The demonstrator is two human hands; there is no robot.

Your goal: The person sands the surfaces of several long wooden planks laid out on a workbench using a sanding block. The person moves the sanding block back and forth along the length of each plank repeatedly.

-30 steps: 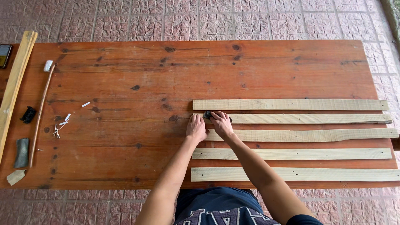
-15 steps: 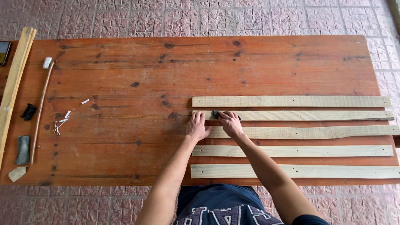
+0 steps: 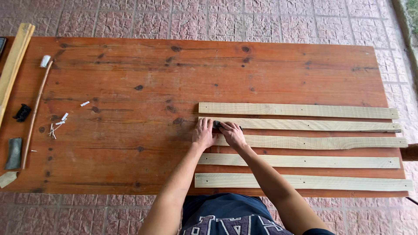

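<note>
Centrally, a small dark object [image 3: 217, 125] is pinched between the left hand [image 3: 203, 133] and the right hand [image 3: 232, 134]; its kind cannot be told. Both hands are curled, fingers closed down, with fingertips meeting over the object at the left end of the second pale wooden slat [image 3: 305, 125]. The left hand's heel is laid on the bare wooden table [image 3: 130, 78]; the right hand is laid across the left end of the third slat [image 3: 313, 142].

Five slats are set in parallel on the table's right half, long axes running left to right: the far slat [image 3: 298, 110], then the second, the third, a fourth [image 3: 305, 162] and the nearest slat [image 3: 305, 182] at the table's near edge.

At the table's left edge a long pale board [image 3: 13, 65] is placed, beside it a thin stick [image 3: 37, 109] with a small white roll [image 3: 45, 61] at its far end. A small black object [image 3: 21, 113], scattered small white bits [image 3: 58, 124] and a dark grey block [image 3: 14, 153] are noted nearby. No labels or packages can be made out.
</note>
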